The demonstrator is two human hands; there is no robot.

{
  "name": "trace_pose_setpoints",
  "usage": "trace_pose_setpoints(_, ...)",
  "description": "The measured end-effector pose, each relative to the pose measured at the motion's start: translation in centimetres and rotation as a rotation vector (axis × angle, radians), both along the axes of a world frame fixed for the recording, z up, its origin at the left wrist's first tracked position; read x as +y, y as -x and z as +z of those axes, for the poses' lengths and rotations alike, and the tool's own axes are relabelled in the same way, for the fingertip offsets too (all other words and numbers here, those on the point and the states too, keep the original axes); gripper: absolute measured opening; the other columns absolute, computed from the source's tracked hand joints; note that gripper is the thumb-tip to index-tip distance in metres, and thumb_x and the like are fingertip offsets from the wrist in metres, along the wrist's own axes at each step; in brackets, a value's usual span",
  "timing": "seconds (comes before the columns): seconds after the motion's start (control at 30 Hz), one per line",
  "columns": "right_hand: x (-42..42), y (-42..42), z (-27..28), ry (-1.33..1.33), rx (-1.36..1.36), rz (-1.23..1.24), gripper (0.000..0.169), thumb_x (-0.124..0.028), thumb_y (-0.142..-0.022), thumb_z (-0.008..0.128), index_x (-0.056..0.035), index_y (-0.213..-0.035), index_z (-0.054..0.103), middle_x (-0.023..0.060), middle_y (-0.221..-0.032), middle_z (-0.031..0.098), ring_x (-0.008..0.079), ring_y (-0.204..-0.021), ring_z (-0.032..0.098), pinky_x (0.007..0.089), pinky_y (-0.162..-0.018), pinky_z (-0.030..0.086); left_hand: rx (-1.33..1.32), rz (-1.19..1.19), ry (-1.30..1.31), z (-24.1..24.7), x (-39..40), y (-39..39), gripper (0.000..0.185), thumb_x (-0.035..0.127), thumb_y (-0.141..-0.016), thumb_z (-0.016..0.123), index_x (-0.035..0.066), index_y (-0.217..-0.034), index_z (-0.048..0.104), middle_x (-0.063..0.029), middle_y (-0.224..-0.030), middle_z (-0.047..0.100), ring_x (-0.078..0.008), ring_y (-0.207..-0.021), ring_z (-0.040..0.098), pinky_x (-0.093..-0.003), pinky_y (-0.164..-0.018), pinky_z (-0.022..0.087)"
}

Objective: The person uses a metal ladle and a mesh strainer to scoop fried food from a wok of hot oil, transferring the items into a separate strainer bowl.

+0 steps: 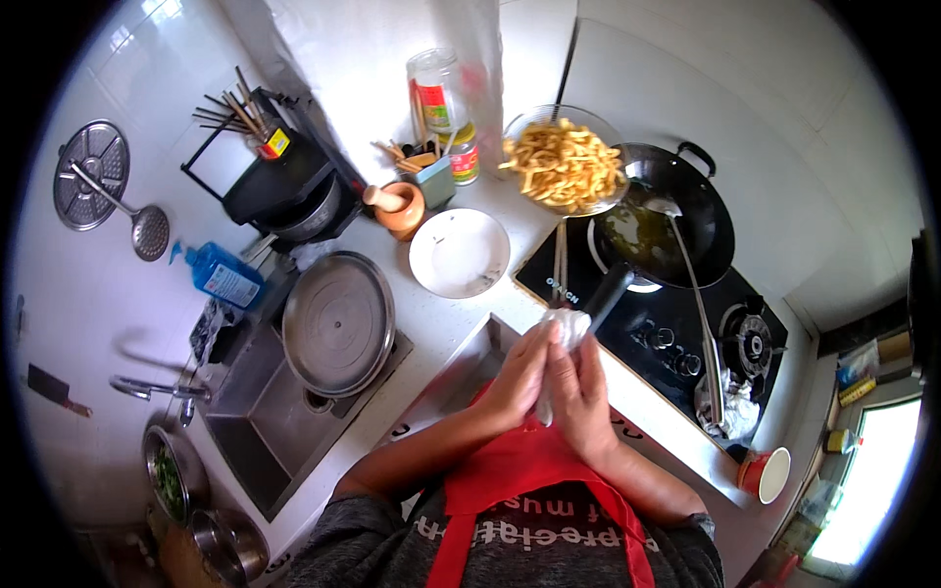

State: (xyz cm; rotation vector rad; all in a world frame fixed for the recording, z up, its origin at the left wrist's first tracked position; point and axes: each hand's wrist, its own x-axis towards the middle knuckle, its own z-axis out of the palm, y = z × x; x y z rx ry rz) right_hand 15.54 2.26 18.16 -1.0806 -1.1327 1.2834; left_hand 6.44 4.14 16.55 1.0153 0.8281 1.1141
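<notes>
A crumpled white cloth or paper towel point(570, 328) is pressed between my two palms above the counter's front edge. My left hand point(520, 376) lies flat against it from the left. My right hand point(585, 400) closes on it from the other side, fingers pointing away from me. Part of the white material hangs below my palms; the rest is hidden by my hands. Just beyond my fingers is the black handle point(610, 298) of a wok point(709, 220) on the gas stove. Oily yellowish liquid lies in the wok, and a long metal spatula point(691, 275) leans in it.
A strainer of golden fried strips point(566, 163) sits beside the wok. Left of it are a white bowl point(459, 253), a mortar with pestle point(401, 209) and glass jars point(437, 88). A round metal lid point(338, 323) overlaps the sink point(279, 434). A paper cup point(764, 474) stands right.
</notes>
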Motion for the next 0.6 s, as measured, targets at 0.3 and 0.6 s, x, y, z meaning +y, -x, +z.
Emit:
trace_pose_setpoints(0.3, -0.9, 2.6, -6.8, 0.024, -0.205, 0.282, 0.021, -0.019, -0.083, 0.049, -0.0014, -0.083, 0.039, 0.0044, -0.057, 0.038, 0.0092, -0.051, 0.038, 0.0235, -0.044, 0.033, -0.294, 0.154, 0.137, -6.7, -3.8, 3.5, 0.034, 0.028, -0.090, 0.024, 0.002, -0.102, 0.044, -0.0059, -0.092, 0.049, -0.0124, -0.084, 0.049, -0.0243, -0.074, 0.041)
trace_pose_setpoints(0.6, 1.0, 1.7, -11.7, 0.062, -0.304, 0.340, 0.030, -0.028, -0.083, 0.049, 0.0004, -0.082, 0.039, 0.0082, -0.060, 0.045, 0.0133, -0.053, 0.044, 0.0270, -0.048, 0.038, -0.365, 0.238, 0.246, -12.4, -2.7, 2.2, 0.033, 0.030, -0.090, 0.026, 0.004, -0.098, 0.046, -0.0043, -0.085, 0.051, -0.0123, -0.078, 0.051, -0.0245, -0.071, 0.042)
